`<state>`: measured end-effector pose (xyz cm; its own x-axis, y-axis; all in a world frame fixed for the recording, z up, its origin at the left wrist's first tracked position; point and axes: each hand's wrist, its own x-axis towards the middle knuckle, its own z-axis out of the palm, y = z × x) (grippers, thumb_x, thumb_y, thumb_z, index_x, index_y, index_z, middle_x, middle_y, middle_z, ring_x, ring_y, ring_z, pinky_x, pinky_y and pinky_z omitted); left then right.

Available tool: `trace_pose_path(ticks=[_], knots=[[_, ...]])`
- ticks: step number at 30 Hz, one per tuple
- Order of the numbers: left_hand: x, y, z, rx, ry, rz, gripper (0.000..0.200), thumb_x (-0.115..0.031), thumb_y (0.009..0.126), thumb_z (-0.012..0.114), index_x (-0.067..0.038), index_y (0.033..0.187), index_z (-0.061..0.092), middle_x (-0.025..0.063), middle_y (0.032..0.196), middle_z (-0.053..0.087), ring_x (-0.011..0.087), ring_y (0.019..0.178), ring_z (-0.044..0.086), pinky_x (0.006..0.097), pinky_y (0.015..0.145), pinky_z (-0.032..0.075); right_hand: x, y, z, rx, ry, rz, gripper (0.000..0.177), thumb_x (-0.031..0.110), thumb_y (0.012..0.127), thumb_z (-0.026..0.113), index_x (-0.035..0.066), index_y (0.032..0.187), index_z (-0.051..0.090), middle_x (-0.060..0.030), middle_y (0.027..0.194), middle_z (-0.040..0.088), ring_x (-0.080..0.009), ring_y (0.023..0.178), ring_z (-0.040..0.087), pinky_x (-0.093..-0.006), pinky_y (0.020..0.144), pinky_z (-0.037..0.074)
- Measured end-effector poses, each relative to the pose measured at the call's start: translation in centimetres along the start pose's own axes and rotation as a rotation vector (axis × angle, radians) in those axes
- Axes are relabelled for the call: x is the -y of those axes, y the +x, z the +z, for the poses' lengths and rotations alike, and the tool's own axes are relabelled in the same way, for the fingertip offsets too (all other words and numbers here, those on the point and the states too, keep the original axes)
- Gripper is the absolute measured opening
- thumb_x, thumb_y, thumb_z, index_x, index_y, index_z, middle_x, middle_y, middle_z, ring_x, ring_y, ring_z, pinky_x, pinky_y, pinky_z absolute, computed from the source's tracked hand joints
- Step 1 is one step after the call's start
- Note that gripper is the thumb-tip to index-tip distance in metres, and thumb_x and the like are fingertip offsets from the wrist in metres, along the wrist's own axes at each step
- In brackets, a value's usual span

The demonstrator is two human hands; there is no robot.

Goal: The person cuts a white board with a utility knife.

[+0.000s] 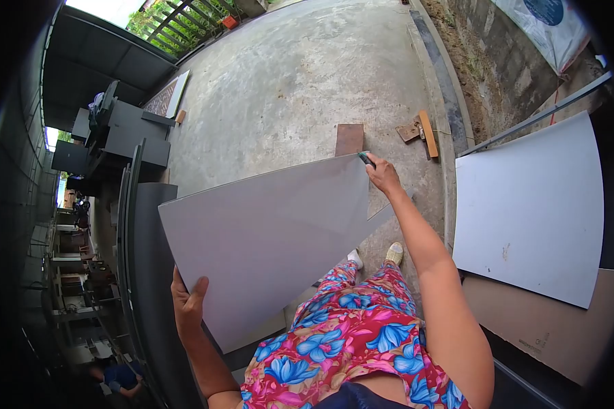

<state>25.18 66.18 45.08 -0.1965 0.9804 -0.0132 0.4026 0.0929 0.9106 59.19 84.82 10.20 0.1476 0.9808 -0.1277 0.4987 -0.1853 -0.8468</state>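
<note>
evidently, the grey panel (273,238) sat aslant in front of the person, over the concrete floor (286,82); what bore it beneath could not be told. the left hand (188,300) gripped its left edge, thumb on the face. the right hand (383,176) was closed around a small dark-and-green object (367,160) at the far right corner; whether it pinched the panel too was unclear. the board seemed stiff, probably manageable in weight but awkwardly broad, its smooth face likely slippery, so opposite edges looked the best holds, and its corners perhaps chipped easily. it was plain, dull grey and thin-edged.
</note>
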Motion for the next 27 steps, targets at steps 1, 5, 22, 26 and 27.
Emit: trace_pose_path(ticks=[1,5,22,26,27], knots=[[0.1,-0.1,0.0,0.000,-0.011,0.004,0.041,-0.003,0.082,0.062,0.003,0.121,0.051,0.0084,0.102,0.064,0.0144,0.093,0.058,0.0277,0.087,0.042,-2.6,1.0,0.5,-0.014,-0.036,-0.001,0.044,0.024,0.080,0.056,0.005,0.120,0.058,-0.0229,0.102,0.064,-0.0362,0.097,0.061,-0.0400,0.085,0.048],[0.7,-0.3,-0.6,0.053,0.011,0.032,0.040,-0.002,0.081,0.062,0.002,0.120,0.052,0.0081,0.101,0.064,0.0142,0.093,0.058,0.0276,0.086,0.042,-4.0,1.6,-0.7,0.014,0.351,0.274,0.045,0.022,0.082,0.056,0.006,0.124,0.056,-0.0145,0.086,0.067,-0.0235,0.071,0.065,-0.0341,0.063,0.053],[-0.3,1.1,0.1,0.114,-0.010,0.087,0.039,-0.004,0.081,0.060,0.002,0.118,0.053,0.0083,0.096,0.065,0.0139,0.088,0.059,0.0278,0.083,0.045,17.9,-10.7,-8.2,0.887,1.203,-0.113,0.048,0.026,0.096,0.048,0.002,0.136,0.038,-0.0109,0.086,0.064,-0.0105,0.065,0.061,-0.0231,0.054,0.053],[-0.7,1.3,0.2,0.126,-0.003,0.061,0.040,-0.004,0.080,0.060,0.003,0.118,0.053,0.0083,0.096,0.065,0.0139,0.089,0.059,0.0274,0.083,0.044,22.4,-13.9,-8.1,1.215,1.602,-0.225,0.045,0.028,0.097,0.045,0.002,0.133,0.036,-0.0152,0.088,0.063,-0.0131,0.059,0.061,-0.0248,0.050,0.052],[-0.8,1.3,0.2,0.131,-0.007,0.048,0.040,-0.004,0.080,0.060,0.003,0.119,0.053,0.0082,0.097,0.065,0.0138,0.089,0.059,0.0273,0.083,0.044,22.4,-13.8,-7.7,1.222,1.628,-0.220,0.043,0.027,0.097,0.045,0.003,0.132,0.037,-0.0151,0.087,0.063,-0.0128,0.059,0.061,-0.0248,0.050,0.052]])
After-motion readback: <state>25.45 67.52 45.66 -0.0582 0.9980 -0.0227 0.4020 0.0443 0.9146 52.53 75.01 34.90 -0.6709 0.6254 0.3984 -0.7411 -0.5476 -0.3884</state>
